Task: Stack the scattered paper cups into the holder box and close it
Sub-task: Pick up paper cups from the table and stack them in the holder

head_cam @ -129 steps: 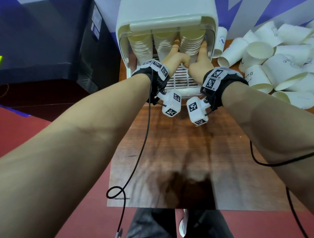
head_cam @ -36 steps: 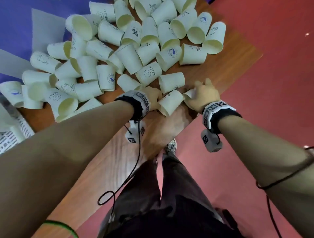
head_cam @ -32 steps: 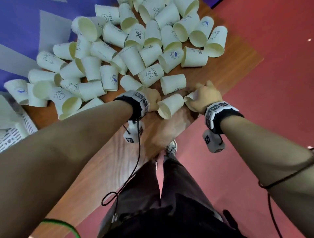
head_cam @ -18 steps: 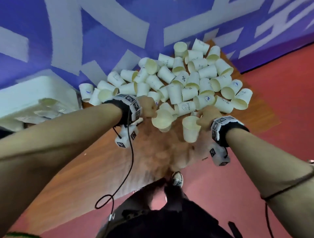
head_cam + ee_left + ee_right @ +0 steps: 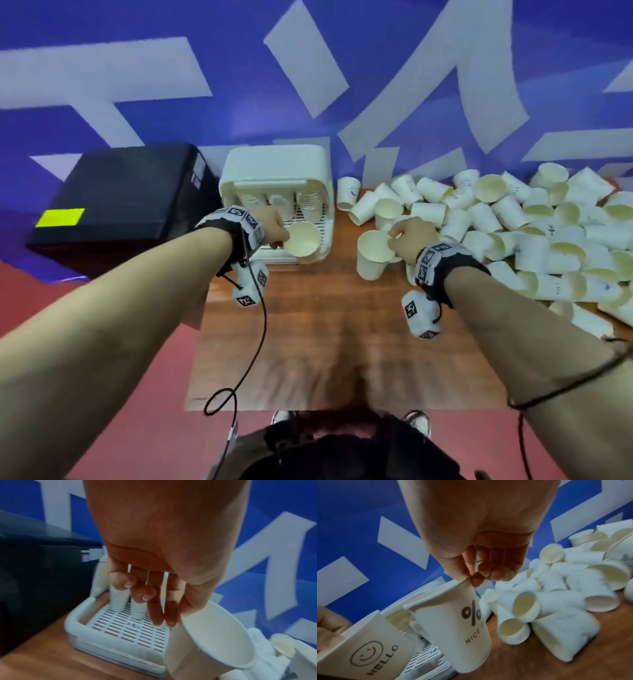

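Note:
The white holder box (image 5: 274, 164) stands open at the table's back, with three cup stacks (image 5: 308, 202) inside above its slotted tray (image 5: 130, 626). My left hand (image 5: 279, 240) pinches the rim of a "HELLO" paper cup (image 5: 303, 241) just in front of the tray, mouth towards me. My right hand (image 5: 394, 236) pinches the rim of a "%" paper cup (image 5: 457, 622) between thumb and fingertips (image 5: 476, 580). That cup hangs upright above the table, right of the box. A large pile of scattered cups (image 5: 513, 222) lies to the right.
A black box (image 5: 120, 195) sits left of the holder, against the blue and white wall. The wooden table (image 5: 325, 342) ends near my body, with red floor around it. A cable (image 5: 253, 342) hangs from my left wrist.
Each hand took a cup from the pile and lifted it. Both cups have been carried left to the front of the open holder, and my view has turned to the box.

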{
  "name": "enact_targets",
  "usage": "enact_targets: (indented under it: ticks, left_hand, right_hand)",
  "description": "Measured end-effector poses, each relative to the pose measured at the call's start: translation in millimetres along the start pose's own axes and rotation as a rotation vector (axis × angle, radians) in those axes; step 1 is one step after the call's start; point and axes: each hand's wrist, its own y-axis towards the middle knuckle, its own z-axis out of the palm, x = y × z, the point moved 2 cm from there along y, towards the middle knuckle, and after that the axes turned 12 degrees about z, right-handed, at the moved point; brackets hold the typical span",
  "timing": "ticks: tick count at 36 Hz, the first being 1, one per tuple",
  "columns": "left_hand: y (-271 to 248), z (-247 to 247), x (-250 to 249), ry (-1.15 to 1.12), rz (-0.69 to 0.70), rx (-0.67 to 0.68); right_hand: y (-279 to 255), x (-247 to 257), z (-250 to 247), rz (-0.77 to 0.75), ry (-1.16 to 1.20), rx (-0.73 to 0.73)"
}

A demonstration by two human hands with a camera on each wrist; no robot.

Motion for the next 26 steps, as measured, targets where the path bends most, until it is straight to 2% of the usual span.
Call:
enact_targets:
  ticks: [6, 9, 16, 19, 26]
  left_hand:
    - [-10, -17, 81, -0.063, -0.056, -0.120]
    - [-7, -18, 106, -0.104, -0.066, -0.111]
    - [19, -13, 121, -0.223, -0.030, -0.124]
    - [31, -6, 127, -0.256, -0.055, -0.133]
    - [66, 25, 146, -0.195, -0.143, -0.007]
  right_hand:
    - [-16, 77, 55, 0.008, -0.030, -0.022]
    - [-24, 103, 72, 0.021, -0.023, -0.030]
    - [-7, 132, 74, 0.059, -0.002, -0.083]
    - [8, 143, 70, 0.085, 0.018, -0.085]
    - [46, 148, 85, 0.137, 0.067, -0.035]
